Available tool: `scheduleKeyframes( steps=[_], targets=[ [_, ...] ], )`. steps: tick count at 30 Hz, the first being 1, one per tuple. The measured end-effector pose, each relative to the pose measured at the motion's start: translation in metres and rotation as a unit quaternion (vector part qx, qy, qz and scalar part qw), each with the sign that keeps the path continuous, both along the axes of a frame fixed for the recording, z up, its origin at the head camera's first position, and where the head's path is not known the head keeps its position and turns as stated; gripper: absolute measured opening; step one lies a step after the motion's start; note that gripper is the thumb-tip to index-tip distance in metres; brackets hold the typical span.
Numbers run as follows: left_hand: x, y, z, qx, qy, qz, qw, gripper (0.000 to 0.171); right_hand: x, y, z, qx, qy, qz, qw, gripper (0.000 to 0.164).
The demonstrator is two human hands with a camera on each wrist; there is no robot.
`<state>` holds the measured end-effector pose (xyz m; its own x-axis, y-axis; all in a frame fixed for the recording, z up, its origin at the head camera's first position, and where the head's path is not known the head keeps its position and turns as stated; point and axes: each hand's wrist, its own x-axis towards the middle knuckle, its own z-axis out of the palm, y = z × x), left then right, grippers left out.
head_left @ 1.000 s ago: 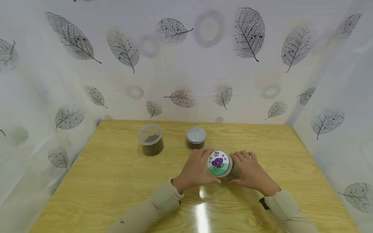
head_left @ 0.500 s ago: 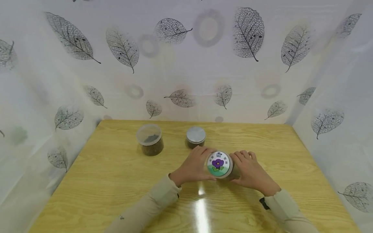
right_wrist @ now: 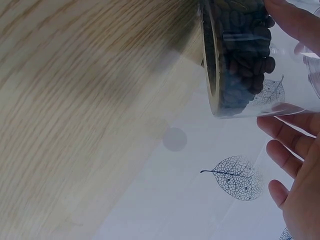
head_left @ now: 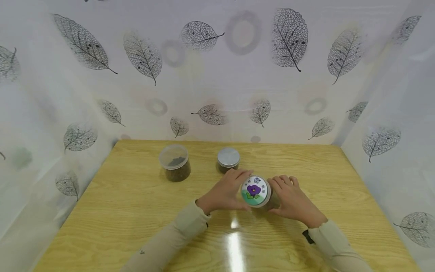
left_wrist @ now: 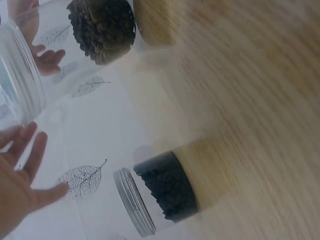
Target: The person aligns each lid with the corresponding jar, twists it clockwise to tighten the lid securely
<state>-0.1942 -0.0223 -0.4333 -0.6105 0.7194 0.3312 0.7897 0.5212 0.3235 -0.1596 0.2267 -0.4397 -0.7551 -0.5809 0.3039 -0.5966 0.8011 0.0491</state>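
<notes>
A clear jar [right_wrist: 240, 65], partly filled with dark brown beans, stands upright right of the table's middle. Its round lid [head_left: 255, 191] carries a white and green label with a purple flower. My left hand [head_left: 224, 193] curves round the lid's left side; in the left wrist view its fingertips [left_wrist: 31, 129] are right at the ribbed rim. On the other side, my right hand [head_left: 293, 200] grips the jar body, thumb in front and fingers behind. The right wrist view shows that thumb [right_wrist: 297, 22] against the clear wall. Most of the jar body is hidden from above.
Behind my left hand stands a small jar with a silver lid [head_left: 229, 157] and dark contents. Farther left is a wider jar [head_left: 178, 173] with a translucent lid. Leaf-patterned white sheeting [head_left: 210, 75] encloses the wooden table [head_left: 136, 211] at the back and sides.
The lid's label has turned slightly clockwise. My left hand has shifted a little back and left around the lid, its thumb drawing away from the front. My right hand keeps its place.
</notes>
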Motion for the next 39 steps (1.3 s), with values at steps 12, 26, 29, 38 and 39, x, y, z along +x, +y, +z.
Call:
scheduleKeyframes(
  steps=[12,26,29,38,39],
  targets=[
    [0.018,0.008,-0.006,0.007,0.045,0.123,0.9914,0.093,-0.001,-0.001,-0.001,-0.009,0.006,0.004,1.0,0.093],
    [-0.003,-0.001,0.001,-0.002,0.016,-0.016,0.9997,0.1,0.0,-0.001,0.001,-0.008,-0.011,0.002,1.0,0.092],
    [-0.008,-0.002,0.003,-0.013,0.009,-0.032,0.9994,0.101,0.0,-0.001,0.001,-0.006,-0.022,-0.002,1.0,0.092],
    [0.008,0.003,0.001,-0.018,0.035,0.054,0.9978,0.112,-0.002,0.001,-0.003,-0.017,-0.001,0.003,1.0,0.095],
    [0.011,0.004,-0.001,-0.016,0.041,0.076,0.9962,0.111,-0.002,0.001,-0.003,-0.017,0.001,0.003,1.0,0.095]
  ],
)
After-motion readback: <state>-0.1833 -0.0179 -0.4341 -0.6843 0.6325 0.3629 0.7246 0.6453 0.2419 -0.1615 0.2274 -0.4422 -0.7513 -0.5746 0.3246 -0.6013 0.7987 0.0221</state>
